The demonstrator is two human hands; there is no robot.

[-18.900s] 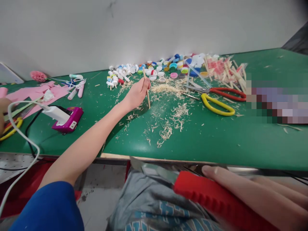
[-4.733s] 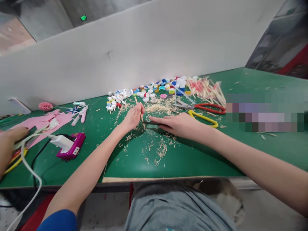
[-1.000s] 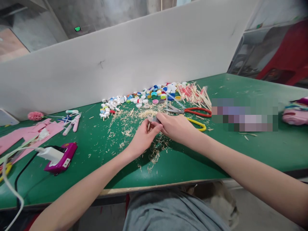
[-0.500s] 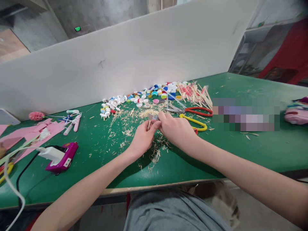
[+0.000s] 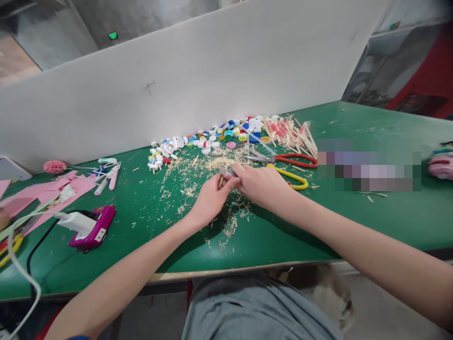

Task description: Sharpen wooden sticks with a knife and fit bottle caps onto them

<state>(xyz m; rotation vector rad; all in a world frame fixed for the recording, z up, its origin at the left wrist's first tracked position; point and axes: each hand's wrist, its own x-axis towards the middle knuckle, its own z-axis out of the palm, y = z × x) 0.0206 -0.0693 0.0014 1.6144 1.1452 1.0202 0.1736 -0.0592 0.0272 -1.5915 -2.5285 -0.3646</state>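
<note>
Left hand (image 5: 211, 196) pinches stick (image 5: 221, 181), mostly hidden, visible end pointing forward; right hand (image 5: 260, 184) grips knife (image 5: 226, 172), blade pointing left.

We have brought our right hand (image 5: 262, 184) and knife (image 5: 227, 171) in over the near edge of the desk (image 5: 371, 222) to our left hand (image 5: 208, 196); the stick (image 5: 221, 181), upright before, now shows only an end. By the left edge, another person's hand (image 5: 3, 220) has mostly gone.
</note>
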